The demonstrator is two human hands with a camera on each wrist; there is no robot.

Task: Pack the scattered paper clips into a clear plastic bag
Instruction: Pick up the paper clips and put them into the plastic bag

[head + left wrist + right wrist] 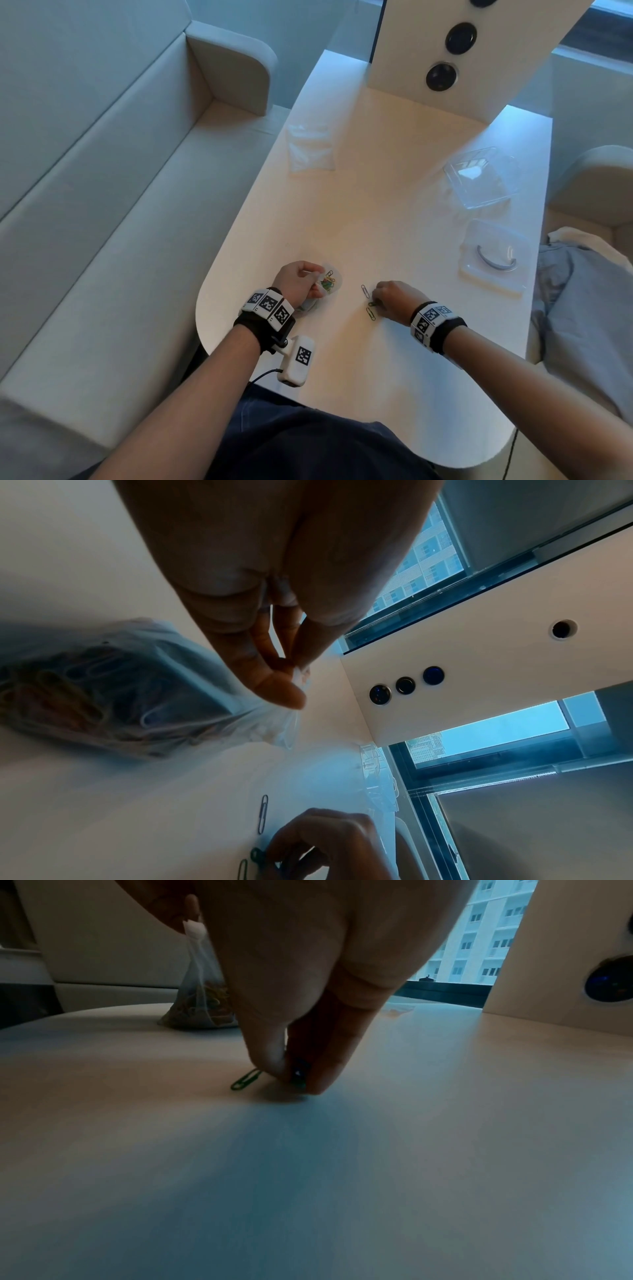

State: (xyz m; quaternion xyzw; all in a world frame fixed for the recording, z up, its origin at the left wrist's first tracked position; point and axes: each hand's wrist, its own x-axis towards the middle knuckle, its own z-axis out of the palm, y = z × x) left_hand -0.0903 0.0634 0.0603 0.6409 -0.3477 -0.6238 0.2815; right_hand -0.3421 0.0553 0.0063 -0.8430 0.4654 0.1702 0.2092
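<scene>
Left hand (297,281) is pinching the neck of the clear plastic bag (327,284) between thumb and fingers, holding it upright on the table (394,212); the bag is already carrying a bundle of coloured clips at its bottom. Right hand (394,297) is curling down just beside it, fingertips (274,1064) closing on a green paper clip (246,1079) that is lying flat on the tabletop.

Risks, as judged from here:
- The clip is lying flush on a smooth surface; the fingertips may be sliding it instead of lifting it, or nipping only one end so it is dropping on the way to the bag.
- The left hand is squeezing the bag's mouth nearly shut. If it is not opening enough, the clip may be catching on the rim and falling back on the table.
- The bag is standing on its own load; a tug at the neck may be tipping it and spilling clips.

Count:
- Loose clips on the table: three showing in the head view, namely a grey clip (365,291) beyond the hand, the green one at the fingertips, and a dark clip (370,314) nearer the person.
- Clips in the bag: many, too tangled to count.
- Filled bags: one. A flat pile of spare bags (310,147) is lying well apart, number unclear.
- Clear plastic box (486,178): one, with its lid (493,260) lying separately.
</scene>
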